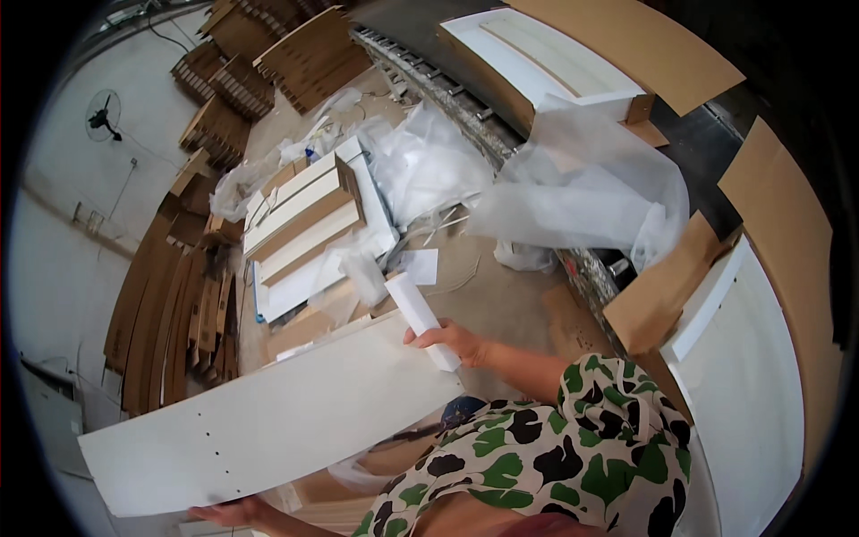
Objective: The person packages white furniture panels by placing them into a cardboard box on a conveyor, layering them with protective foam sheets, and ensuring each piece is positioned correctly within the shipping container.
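Observation:
A long white panel (268, 412) with a row of small dark holes slants across the lower left. At its lower edge, my left hand (231, 513) grips the panel; part of that hand is hidden beneath it. My right hand (455, 344) is closed round a white roll (413, 309), long and narrow, at the panel's right end. Whether the roll is foam or paper I cannot tell.
An open carton with white panels (546, 54) lies on the conveyor (447, 80) at the far right. Nearer stands another open carton (752, 358). Clear plastic wrap (582, 179) drapes over the conveyor's edge. Stacked boards (313, 215) lie ahead, and brown cartons (143, 322) line the left wall.

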A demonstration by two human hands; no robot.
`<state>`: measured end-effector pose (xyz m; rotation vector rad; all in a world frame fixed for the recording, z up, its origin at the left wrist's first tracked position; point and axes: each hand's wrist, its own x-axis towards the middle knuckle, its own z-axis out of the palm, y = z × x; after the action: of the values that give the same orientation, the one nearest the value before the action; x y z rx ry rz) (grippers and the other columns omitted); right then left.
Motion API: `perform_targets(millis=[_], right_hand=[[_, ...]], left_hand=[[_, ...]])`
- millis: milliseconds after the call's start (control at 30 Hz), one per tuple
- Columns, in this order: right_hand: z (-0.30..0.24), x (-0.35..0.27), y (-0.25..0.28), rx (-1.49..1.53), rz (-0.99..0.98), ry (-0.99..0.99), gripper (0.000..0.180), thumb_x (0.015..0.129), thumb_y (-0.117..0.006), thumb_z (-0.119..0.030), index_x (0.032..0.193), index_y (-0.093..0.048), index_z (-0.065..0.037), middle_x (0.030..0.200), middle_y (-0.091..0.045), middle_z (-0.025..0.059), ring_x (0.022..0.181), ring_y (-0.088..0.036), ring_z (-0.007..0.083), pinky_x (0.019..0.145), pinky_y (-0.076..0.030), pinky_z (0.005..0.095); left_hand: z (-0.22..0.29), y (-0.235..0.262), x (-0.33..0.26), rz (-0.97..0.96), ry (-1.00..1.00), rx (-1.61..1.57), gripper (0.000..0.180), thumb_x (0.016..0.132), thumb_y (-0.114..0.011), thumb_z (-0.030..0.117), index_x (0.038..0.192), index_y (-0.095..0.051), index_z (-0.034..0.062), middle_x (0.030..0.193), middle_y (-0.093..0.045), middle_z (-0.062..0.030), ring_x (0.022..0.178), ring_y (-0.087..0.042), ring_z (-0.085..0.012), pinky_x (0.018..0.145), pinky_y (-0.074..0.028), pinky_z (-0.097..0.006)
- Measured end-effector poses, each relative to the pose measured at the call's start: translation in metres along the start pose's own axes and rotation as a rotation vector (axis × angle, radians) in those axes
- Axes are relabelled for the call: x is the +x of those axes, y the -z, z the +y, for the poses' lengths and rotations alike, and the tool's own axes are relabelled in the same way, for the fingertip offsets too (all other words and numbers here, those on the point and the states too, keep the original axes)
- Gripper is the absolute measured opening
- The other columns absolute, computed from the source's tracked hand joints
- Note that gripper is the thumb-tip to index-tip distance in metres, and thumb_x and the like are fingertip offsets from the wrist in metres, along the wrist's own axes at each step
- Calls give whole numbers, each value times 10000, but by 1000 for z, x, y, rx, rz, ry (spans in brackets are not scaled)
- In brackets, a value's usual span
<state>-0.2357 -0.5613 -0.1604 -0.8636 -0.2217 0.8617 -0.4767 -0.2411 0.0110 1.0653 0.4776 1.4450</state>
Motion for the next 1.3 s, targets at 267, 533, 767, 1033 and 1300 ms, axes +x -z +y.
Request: perform_targets(millis=[267, 533, 767, 1033, 1300], right_hand=[[-158, 68, 71, -29, 512, 295, 280, 685, -630, -233, 889, -610, -42, 798, -575, 32, 725, -536, 126, 670, -429, 254], [-270, 44, 129, 83, 1140, 607, 294, 721, -619, -323, 783, -589, -37, 758, -571, 59, 689, -542, 176, 671, -456, 278], [-338, 0, 133, 109, 1656, 755, 357, 695, -638, -337, 898, -555, -55, 793, -537, 68, 762, -537, 205, 693, -460, 302], [-367, 3, 244, 314, 1836, 888, 538, 684, -664, -329, 1123, -458, -96, 854, -526, 69, 869, -512, 219, 764, -450, 337], [-411, 30, 336, 426, 1840, 881, 409, 716, -646, -294, 1036, -492, -92, 766, -517, 66, 754, -531, 208, 695, -481, 339]], left_hand=[[-215, -230, 93, -289, 353, -237, 576, 931, -336, 383, 1300, -255, -53, 1342, -318, -193, 1157, -400, -358, 965, -365, -452], [-397, -488, 52, -813, 917, -470, 455, 881, -506, 315, 1201, -431, 2, 1180, -511, -114, 1073, -504, -226, 914, -413, -376], [-454, -689, -77, -1354, 1209, -273, 431, 867, -492, 330, 1132, -474, -10, 1037, -578, -126, 900, -595, -224, 736, -515, -343], [-542, -863, -210, -1666, 1418, -131, 399, 896, -444, 270, 1159, -437, -31, 1069, -565, -168, 905, -603, -266, 756, -510, -379], [-622, -978, -310, -1769, 1536, 122, 394, 885, -432, 249, 1169, -401, -23, 1084, -527, -182, 919, -583, -310, 763, -500, -454]])
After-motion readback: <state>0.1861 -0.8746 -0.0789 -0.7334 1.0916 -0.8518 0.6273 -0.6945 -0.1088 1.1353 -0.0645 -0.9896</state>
